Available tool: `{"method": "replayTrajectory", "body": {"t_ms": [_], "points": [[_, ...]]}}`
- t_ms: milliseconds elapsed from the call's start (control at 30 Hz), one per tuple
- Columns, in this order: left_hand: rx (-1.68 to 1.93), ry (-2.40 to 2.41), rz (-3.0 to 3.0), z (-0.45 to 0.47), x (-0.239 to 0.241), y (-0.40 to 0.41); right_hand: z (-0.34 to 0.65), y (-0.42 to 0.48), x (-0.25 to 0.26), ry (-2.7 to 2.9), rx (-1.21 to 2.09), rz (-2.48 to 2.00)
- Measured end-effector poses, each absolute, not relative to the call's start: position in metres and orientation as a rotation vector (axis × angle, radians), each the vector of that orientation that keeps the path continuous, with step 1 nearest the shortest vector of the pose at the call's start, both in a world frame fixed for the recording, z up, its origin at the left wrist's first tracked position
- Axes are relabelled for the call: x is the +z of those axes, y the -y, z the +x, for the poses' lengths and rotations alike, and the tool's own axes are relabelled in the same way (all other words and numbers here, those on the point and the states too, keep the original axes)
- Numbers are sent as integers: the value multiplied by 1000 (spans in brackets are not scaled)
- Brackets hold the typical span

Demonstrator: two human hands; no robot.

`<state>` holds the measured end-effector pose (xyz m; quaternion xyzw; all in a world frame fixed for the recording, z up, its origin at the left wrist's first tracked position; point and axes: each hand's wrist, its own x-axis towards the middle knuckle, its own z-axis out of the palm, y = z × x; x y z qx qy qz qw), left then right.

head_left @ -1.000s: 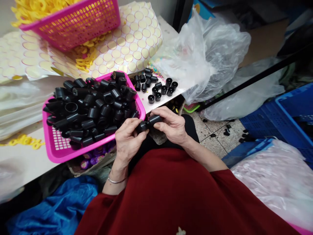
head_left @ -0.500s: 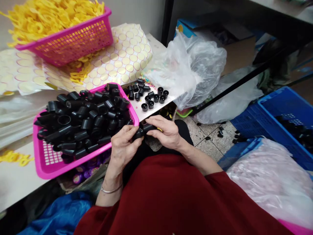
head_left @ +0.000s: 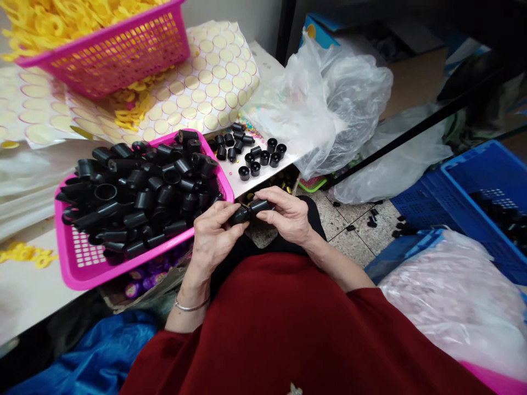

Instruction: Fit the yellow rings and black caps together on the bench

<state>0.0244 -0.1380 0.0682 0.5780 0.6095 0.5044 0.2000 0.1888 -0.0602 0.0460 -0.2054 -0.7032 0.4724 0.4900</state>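
Observation:
Between thumb and fingers, my left hand (head_left: 218, 230) pinches a short black plastic piece (head_left: 239, 215) beside the basket's near right corner. My right hand (head_left: 288, 214) grips a black plastic tube (head_left: 259, 206), its end close against the left-hand piece; whether the two are joined I cannot tell. Both hands are over my lap at the table edge. Left of them, a pink basket (head_left: 78, 282) is heaped with black tubes and cylinders (head_left: 144, 200). Several short black caps (head_left: 255, 168) stand and lie on the white table just beyond my hands.
A second pink basket (head_left: 123, 49) full of yellow plastic rings (head_left: 74, 22) sits on sticker sheets (head_left: 206, 82). Clear plastic bags (head_left: 329, 104) lie at the table's right end. Blue crates (head_left: 457, 170) and a large filled bag (head_left: 457, 296) are on the right.
Both hands have shifted slightly and still hold the black pieces. The yellow bit seen at my right fingers is out of sight. The whole view has tilted a little.

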Motion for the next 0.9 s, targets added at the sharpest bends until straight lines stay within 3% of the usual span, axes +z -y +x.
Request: {"method": "replayTrajectory", "body": {"t_ms": [500, 633, 900], "points": [[1142, -1581, 1759, 16, 69, 137, 196, 58, 44, 1819, 1025, -425], [1163, -1476, 1699, 16, 66, 134, 198, 58, 42, 1658, 1288, -325], [1296, -1511, 1535, 24, 67, 134, 194, 59, 32, 1123, 1836, -552]]}}
